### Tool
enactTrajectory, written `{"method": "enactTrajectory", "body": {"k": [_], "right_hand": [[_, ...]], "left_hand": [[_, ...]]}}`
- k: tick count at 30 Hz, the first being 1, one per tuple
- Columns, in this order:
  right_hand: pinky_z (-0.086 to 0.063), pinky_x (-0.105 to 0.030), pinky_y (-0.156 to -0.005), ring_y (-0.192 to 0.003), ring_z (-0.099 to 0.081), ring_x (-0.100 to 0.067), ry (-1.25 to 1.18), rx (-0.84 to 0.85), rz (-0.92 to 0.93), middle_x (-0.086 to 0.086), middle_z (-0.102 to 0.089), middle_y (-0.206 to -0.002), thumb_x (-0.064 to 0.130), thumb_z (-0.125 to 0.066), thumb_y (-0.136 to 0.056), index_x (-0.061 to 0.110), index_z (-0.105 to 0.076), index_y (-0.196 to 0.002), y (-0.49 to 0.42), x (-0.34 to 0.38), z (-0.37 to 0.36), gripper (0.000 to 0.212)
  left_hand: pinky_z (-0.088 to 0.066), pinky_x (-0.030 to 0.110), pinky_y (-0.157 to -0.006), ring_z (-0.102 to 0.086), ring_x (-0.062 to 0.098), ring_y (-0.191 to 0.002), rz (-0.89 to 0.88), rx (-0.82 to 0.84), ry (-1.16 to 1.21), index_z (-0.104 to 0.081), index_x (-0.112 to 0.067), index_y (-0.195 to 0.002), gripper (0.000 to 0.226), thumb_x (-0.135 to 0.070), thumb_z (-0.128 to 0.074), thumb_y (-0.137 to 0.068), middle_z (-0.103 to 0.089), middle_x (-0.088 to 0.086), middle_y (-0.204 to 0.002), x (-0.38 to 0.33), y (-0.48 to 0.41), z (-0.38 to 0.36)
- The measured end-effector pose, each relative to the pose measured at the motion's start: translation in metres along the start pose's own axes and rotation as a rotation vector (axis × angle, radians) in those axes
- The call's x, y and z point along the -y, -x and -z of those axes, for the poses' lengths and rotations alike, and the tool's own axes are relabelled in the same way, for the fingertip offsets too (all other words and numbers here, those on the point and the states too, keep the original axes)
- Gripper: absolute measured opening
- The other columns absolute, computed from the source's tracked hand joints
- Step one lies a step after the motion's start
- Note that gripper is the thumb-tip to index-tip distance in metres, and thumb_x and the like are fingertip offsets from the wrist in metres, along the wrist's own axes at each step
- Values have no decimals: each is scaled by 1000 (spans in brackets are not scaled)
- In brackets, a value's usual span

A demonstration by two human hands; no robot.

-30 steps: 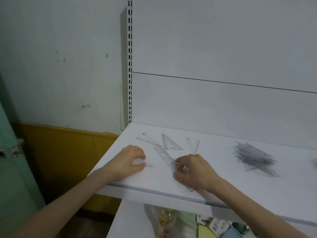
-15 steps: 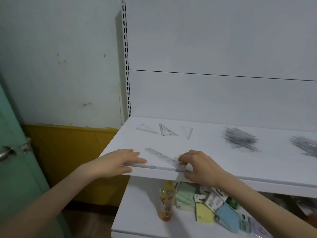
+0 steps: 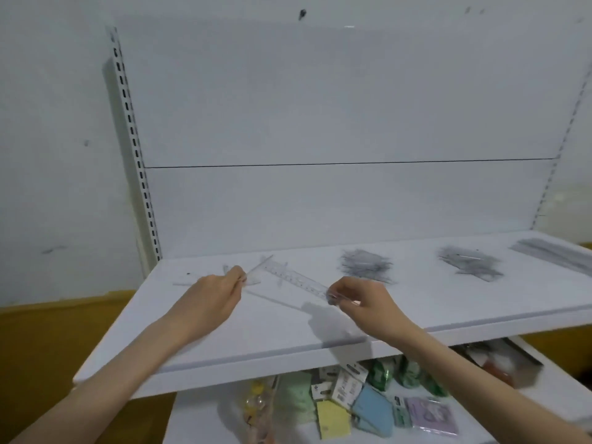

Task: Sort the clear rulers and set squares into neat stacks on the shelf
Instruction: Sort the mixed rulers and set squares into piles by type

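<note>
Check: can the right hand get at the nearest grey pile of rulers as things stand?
Probably yes. The pile lies just beyond the right hand on the shelf, with nothing between them; but the hand is pinching a clear ruler, so it is not free.

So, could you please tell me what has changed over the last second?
The long clear ruler, earlier flat under the right hand at the shelf edge, is now pinched by its near end and lifted. The left hand has picked up a clear piece. The grey piles farther right stayed put.
</note>
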State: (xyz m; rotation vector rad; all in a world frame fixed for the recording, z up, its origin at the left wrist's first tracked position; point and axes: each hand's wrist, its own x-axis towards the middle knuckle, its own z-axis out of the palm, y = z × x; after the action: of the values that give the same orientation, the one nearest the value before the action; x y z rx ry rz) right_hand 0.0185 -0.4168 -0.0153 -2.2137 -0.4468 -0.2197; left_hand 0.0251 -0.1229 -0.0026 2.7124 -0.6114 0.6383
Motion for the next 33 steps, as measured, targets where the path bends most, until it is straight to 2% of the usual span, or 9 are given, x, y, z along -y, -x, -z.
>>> {"method": "enactTrajectory", "body": {"k": [2,6,9,12,14,20,25,29,33], "right_hand": [[-57,-36,-80,-91,-68,-4,-42,-51,-62,0,-70,-101,6,-51,-93,12,-62,-101,10,-13,18,15],[-56,-27,-56,-85,-68,-6,-58,-158,-207,-2,-66,-107,2,-41,-94,17,-53,-107,45,-46,68,22],[-53,-22,-62,-86,-66,-3,43,-271,-253,3,-66,-111,8,-41,-96,26,-50,-110,70,-74,116,25],[-48,-16,-76,-96,-62,-4,129,-354,-309,7,-63,-116,9,-46,-94,29,-54,-114,98,-101,160,30],[-49,-19,-85,-102,-59,-5,178,-383,-346,11,-62,-116,6,-49,-90,26,-59,-116,118,-121,188,34],[-47,-10,-75,-89,-55,5,307,-455,-452,19,-58,-96,7,-60,-84,26,-66,-112,178,-196,288,34],[-43,-7,-69,-86,-55,0,380,-545,-504,4,-65,-107,8,-65,-84,20,-67,-116,210,-278,393,34],[-46,-7,-70,-87,-58,-4,412,-529,-458,0,-65,-114,12,-68,-85,16,-65,-120,192,-339,448,35],[-40,-7,-73,-89,-54,-8,449,-465,-363,-5,-64,-114,16,-68,-86,9,-63,-122,136,-385,469,37]], "left_hand": [[-53,50,-61,-59,32,-61,-1,21,123,-47,-15,-91,6,-14,-45,-96,-61,12,-68,-21,-25,-13],[-55,47,-63,-67,29,-71,-117,28,276,-38,-26,-83,14,-20,-43,-94,-68,12,-78,-82,-69,-51],[-53,35,-77,-67,26,-89,-236,55,378,-52,-21,-93,4,-17,-51,-93,-68,8,-94,-138,-105,-79],[-40,20,-78,-60,19,-91,-326,94,416,-55,-7,-125,35,-20,-57,-92,-62,1,-94,-196,-135,-111],[-41,23,-81,-59,18,-93,-377,127,409,-53,-6,-128,41,-25,-58,-92,-59,-1,-94,-236,-151,-135],[-41,28,-78,-49,18,-88,-467,173,405,-55,-4,-95,39,-41,-48,-83,-51,0,-87,-366,-205,-207],[-44,32,-82,-48,18,-90,-401,144,404,-56,-1,-99,66,-55,-29,-72,-49,1,-87,-457,-253,-258],[-37,24,-78,-46,18,-98,-307,111,394,-57,1,-99,42,-38,-50,-85,-53,3,-90,-490,-273,-287],[-32,17,-75,-39,11,-94,-244,27,414,-56,-3,-81,49,-48,-38,-73,-53,0,-86,-488,-285,-304]]}}
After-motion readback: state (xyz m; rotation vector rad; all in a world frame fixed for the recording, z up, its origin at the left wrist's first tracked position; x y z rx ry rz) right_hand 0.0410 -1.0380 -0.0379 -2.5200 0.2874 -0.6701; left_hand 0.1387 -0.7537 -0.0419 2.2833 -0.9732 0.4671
